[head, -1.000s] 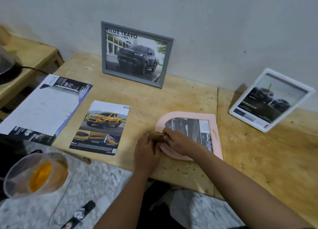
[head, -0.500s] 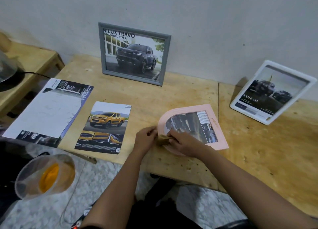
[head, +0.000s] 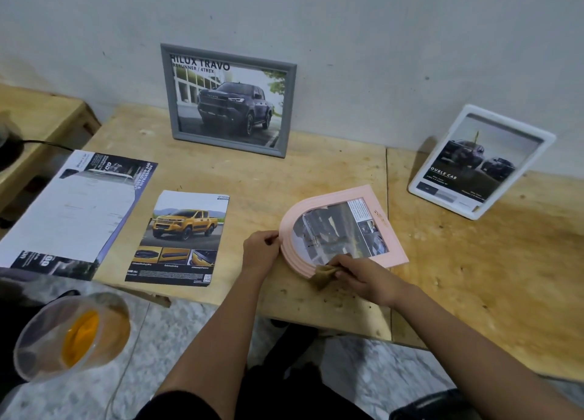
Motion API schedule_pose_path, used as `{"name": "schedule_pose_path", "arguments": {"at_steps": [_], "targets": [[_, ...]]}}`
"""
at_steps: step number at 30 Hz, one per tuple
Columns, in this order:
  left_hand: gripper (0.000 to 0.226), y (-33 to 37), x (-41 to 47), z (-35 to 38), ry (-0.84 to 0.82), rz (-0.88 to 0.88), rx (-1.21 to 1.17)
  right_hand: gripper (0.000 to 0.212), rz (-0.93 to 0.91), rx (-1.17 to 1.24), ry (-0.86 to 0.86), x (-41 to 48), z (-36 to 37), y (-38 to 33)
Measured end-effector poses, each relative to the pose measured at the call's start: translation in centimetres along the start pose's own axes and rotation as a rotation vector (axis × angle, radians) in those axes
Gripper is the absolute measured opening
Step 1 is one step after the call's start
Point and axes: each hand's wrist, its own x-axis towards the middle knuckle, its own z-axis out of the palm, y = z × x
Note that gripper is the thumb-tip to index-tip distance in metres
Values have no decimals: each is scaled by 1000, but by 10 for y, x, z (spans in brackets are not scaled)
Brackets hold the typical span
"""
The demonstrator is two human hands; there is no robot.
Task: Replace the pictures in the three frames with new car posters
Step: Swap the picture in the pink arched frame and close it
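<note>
Near the front edge of the wooden table [head: 316, 173], found the pink arched frame [head: 341, 230] lying flat and face up, long axis running roughly left to right, arched end toward the left hand [head: 260, 250], square end away to the right. Pinched the arch's rim between left thumb and fingers (a narrow, steadying hold); bunched a brown cloth [head: 322, 276] in the right hand [head: 360, 276] against the frame's near rim. Judged the right hand nearer the glass, hence better placed for any wipe across it.
</note>
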Motion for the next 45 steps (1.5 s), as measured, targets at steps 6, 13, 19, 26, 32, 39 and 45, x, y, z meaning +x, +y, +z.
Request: {"name": "schedule_pose_path", "arguments": {"at_steps": [6, 13, 19, 26, 32, 39, 45], "targets": [[22, 2, -3, -1, 5, 23, -66, 16, 46, 39, 118, -31, -9, 20], [22, 1, -3, -2, -17, 32, -102, 13, 261, 51, 290, -59, -28, 44], [22, -6, 2, -3, -24, 61, -46, 14, 572, 215, 574, -69, -40, 55], [23, -17, 5, -8, -82, 88, -48, 20, 854, 1015, 1085, -41, -23, 31], [22, -21, 7, -14, -82, 237, -22, 50, 621, 1785, 1150, -15, 9, 6], [20, -24, 12, -17, -115, 232, -51, 42, 569, 1640, 1145, 15, 27, -35], [22, -23, 16, -19, -156, 198, -84, 34, 524, 661, 1060, 31, 46, -92]]}}
